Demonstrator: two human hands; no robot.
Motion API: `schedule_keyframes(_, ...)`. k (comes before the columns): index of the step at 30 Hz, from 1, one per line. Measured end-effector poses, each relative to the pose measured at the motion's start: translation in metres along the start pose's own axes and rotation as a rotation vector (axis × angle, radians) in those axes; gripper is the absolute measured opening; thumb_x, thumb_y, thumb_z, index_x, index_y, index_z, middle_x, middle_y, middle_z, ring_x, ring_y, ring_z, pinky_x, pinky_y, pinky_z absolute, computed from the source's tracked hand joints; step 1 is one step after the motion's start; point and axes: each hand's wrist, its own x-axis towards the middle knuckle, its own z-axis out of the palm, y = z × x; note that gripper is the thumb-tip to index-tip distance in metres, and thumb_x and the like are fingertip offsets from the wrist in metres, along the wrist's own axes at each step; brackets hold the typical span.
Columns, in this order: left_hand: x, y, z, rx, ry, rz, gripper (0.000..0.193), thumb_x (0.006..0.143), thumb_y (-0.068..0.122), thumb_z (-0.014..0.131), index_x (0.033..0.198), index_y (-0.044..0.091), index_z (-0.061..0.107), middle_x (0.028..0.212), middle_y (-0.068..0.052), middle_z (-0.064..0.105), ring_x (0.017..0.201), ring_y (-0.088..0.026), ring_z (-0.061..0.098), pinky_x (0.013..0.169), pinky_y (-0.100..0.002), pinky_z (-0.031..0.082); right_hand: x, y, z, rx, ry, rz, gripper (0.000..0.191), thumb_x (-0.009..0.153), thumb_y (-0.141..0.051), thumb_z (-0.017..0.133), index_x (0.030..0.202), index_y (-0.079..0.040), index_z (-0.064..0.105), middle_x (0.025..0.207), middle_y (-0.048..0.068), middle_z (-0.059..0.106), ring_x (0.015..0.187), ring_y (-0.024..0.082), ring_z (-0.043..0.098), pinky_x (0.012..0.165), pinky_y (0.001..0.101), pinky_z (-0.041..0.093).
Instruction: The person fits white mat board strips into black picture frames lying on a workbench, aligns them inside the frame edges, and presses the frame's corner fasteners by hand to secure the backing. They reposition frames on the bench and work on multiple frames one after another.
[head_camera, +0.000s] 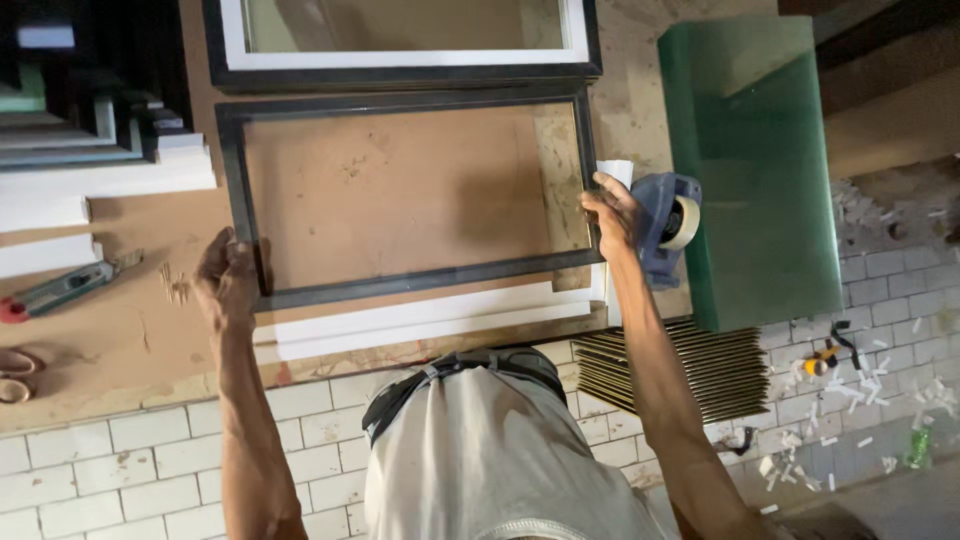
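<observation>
Hands: left (228, 280), right (612, 212), both gripping one dark frame (400, 190) | tape dispenser (665, 225): one

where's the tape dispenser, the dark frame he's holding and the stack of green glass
tape dispenser (662, 222): head view, on its blue body.
dark frame (420, 280): head view, on the bottom rail between the two hands.
stack of green glass (760, 180): head view, on the top sheet's face.

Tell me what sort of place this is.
Probably a picture-framing workshop. Both hands, left hand and right hand, grip a dark frame on a worn workbench; a tape dispenser, stacked green glass sheets and white mouldings lie about.
</observation>
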Motion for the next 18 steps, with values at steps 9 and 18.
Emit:
schedule_keyframes(9, 0.013, -0.013, 0.023, 0.396, 0.071, 0.313, 0.063, 0.09, 0.041, 0.083, 0.134, -0.001, 0.068, 0.123, -0.019, 0.056, 0.108, -0.031, 0.062, 0.093, -0.043, 0.053, 0.02, -0.002, 0.016, -0.37, 0.028, -0.226, 0.055, 0.069, 0.002, 0.085, 0.122, -0.003, 0.071, 0.102, 0.004, 0.058, 0.082, 0.014, 0.061, 0.07, 0.027, 0.058)
schedule_keyframes(18, 0.003, -0.019, 0.021, 0.204, 0.0, 0.283, 0.064, 0.09, 0.038, 0.085, 0.132, -0.003, 0.06, 0.118, -0.016, 0.057, 0.106, -0.025, 0.058, 0.098, -0.036, 0.05, 0.011, 0.007, 0.019, -1.168, 0.174, -0.679, 0.055, 0.073, -0.021, 0.092, 0.122, -0.005, 0.072, 0.114, 0.015, 0.065, 0.106, 0.037, 0.06, 0.091, 0.0471, 0.051)
